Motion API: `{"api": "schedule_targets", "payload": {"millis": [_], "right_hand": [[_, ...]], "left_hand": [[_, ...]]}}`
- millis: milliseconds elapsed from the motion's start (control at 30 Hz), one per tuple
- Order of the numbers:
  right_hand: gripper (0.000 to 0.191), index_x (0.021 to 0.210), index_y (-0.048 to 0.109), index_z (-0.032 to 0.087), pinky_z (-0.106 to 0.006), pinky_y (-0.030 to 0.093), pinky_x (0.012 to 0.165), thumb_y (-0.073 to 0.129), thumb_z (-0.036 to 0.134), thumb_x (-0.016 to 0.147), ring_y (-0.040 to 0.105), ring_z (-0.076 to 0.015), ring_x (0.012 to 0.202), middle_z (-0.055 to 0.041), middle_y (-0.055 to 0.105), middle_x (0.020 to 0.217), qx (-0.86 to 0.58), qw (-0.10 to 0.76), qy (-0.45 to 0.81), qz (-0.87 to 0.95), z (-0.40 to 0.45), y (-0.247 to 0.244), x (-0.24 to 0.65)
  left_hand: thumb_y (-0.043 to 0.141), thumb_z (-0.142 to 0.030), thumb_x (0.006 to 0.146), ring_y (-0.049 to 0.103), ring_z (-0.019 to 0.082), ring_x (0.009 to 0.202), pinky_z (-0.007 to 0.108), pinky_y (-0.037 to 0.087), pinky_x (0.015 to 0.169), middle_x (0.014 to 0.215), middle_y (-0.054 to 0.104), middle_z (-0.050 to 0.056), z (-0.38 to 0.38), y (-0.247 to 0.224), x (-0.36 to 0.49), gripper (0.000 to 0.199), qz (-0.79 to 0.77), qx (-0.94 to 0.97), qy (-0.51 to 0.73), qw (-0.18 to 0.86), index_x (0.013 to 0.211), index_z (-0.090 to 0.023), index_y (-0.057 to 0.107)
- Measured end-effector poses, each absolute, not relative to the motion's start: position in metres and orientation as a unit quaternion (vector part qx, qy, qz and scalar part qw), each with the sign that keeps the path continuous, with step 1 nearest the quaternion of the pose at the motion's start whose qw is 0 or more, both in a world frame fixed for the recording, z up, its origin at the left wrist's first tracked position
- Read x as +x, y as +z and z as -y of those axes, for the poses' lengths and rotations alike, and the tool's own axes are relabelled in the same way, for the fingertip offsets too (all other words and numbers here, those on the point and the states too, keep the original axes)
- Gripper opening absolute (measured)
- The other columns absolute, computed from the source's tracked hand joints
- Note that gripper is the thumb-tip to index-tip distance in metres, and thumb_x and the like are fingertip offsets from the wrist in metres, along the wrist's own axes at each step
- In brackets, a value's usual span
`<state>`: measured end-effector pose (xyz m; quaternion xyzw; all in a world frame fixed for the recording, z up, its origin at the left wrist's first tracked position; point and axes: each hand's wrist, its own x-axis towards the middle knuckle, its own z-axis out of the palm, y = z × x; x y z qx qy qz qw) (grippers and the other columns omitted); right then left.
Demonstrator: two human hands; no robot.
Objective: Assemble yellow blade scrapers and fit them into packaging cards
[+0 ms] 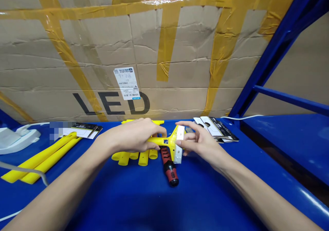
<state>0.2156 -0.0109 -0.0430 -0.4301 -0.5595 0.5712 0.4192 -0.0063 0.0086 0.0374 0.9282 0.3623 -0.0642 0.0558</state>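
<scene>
In the head view, the left hand (131, 135) is gripping the yellow plastic handle of a scraper (161, 141), its fingers wrapped over the top, while the right hand (199, 143) is pinching the scraper's flat metal blade (179, 145) between thumb and fingers. The scraper is being held just above a red-and-black screwdriver (169, 169) lying on the blue desk (128, 203). Short yellow handles (133, 158) are lying beyond it, two long yellow tubes (38, 159) are resting to the left, and printed card packets (216, 130) are lying to the right, in front of a taped cardboard box (167, 53) printed "LED".
</scene>
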Motion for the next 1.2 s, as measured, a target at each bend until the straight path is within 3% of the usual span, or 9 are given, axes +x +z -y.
{"api": "schedule_targets", "payload": {"millis": [233, 367, 700, 867, 933, 1000, 1067, 1200], "right_hand": [[0.066, 0.136, 0.046, 0.026, -0.025, 0.055, 0.053, 0.079, 0.030, 0.079, 0.063, -0.0123, 0.052, 0.0077, 0.064, 0.065, -0.428, 0.454, 0.518, 0.585, 0.011, -0.054, 0.210], [0.061, 0.131, 0.049, 0.026, -0.021, 0.049, 0.049, 0.078, 0.030, 0.079, 0.059, -0.0103, 0.048, 0.0086, 0.062, 0.062, -0.433, 0.464, 0.502, 0.588, 0.011, -0.053, 0.208], [0.069, 0.130, 0.049, 0.025, -0.020, 0.046, 0.048, 0.084, 0.041, 0.073, 0.056, -0.0096, 0.048, 0.0095, 0.059, 0.061, -0.438, 0.470, 0.509, 0.573, 0.012, -0.049, 0.207], [0.067, 0.138, 0.042, 0.027, -0.027, 0.053, 0.049, 0.067, 0.059, 0.085, 0.064, -0.0165, 0.052, 0.0042, 0.064, 0.065, -0.467, 0.485, 0.498, 0.547, 0.009, -0.043, 0.212], [0.058, 0.134, 0.045, 0.026, -0.029, 0.052, 0.048, 0.058, 0.061, 0.089, 0.066, -0.0185, 0.053, 0.0005, 0.068, 0.070, -0.498, 0.492, 0.456, 0.549, 0.004, -0.042, 0.222], [0.036, 0.116, 0.057, 0.023, -0.028, 0.048, 0.048, 0.057, 0.050, 0.092, 0.064, -0.0173, 0.052, -0.0021, 0.071, 0.073, -0.545, 0.453, 0.334, 0.621, -0.002, -0.044, 0.234], [0.017, 0.102, 0.063, 0.023, -0.029, 0.047, 0.055, 0.062, 0.030, 0.087, 0.066, -0.0177, 0.057, -0.0038, 0.076, 0.080, -0.576, 0.359, 0.199, 0.707, -0.006, -0.047, 0.244], [0.026, 0.104, 0.066, 0.023, -0.031, 0.051, 0.068, 0.063, 0.015, 0.080, 0.073, -0.0220, 0.076, -0.0040, 0.080, 0.091, -0.589, 0.254, 0.143, 0.753, -0.007, -0.053, 0.249]], "left_hand": [[0.065, -0.036, 0.092, 0.068, 0.025, 0.091, 0.030, 0.045, 0.072, 0.102, 0.074, 0.006, -0.012, 0.033, -0.009, 0.029, -0.378, 0.922, -0.065, 0.056, 0.119, -0.024, 0.067], [0.063, -0.037, 0.093, 0.068, 0.026, 0.096, 0.031, 0.047, 0.075, 0.105, 0.074, 0.006, -0.012, 0.032, -0.009, 0.031, -0.379, 0.921, -0.064, 0.058, 0.121, -0.024, 0.066], [0.061, -0.039, 0.095, 0.067, 0.022, 0.084, 0.028, 0.044, 0.069, 0.097, 0.073, 0.006, -0.007, 0.036, -0.004, 0.031, -0.384, 0.919, -0.061, 0.069, 0.120, -0.021, 0.067], [0.059, -0.040, 0.095, 0.067, 0.024, 0.092, 0.030, 0.045, 0.073, 0.103, 0.073, 0.009, -0.009, 0.036, -0.007, 0.037, -0.400, 0.910, -0.067, 0.085, 0.125, -0.020, 0.065], [0.059, -0.041, 0.095, 0.067, 0.026, 0.097, 0.031, 0.046, 0.076, 0.108, 0.072, 0.010, -0.010, 0.036, -0.010, 0.039, -0.411, 0.905, -0.068, 0.090, 0.127, -0.020, 0.064], [0.059, -0.040, 0.094, 0.067, 0.024, 0.091, 0.030, 0.045, 0.072, 0.104, 0.072, 0.009, -0.012, 0.036, -0.013, 0.038, -0.421, 0.900, -0.068, 0.090, 0.126, -0.021, 0.065], [0.059, -0.038, 0.093, 0.066, 0.022, 0.078, 0.028, 0.043, 0.065, 0.093, 0.072, 0.007, -0.013, 0.037, -0.016, 0.037, -0.429, 0.896, -0.070, 0.091, 0.126, -0.020, 0.065], [0.058, -0.037, 0.093, 0.065, 0.021, 0.074, 0.028, 0.043, 0.064, 0.088, 0.071, 0.007, -0.014, 0.036, -0.017, 0.042, -0.437, 0.892, -0.076, 0.088, 0.130, -0.020, 0.064]]}}
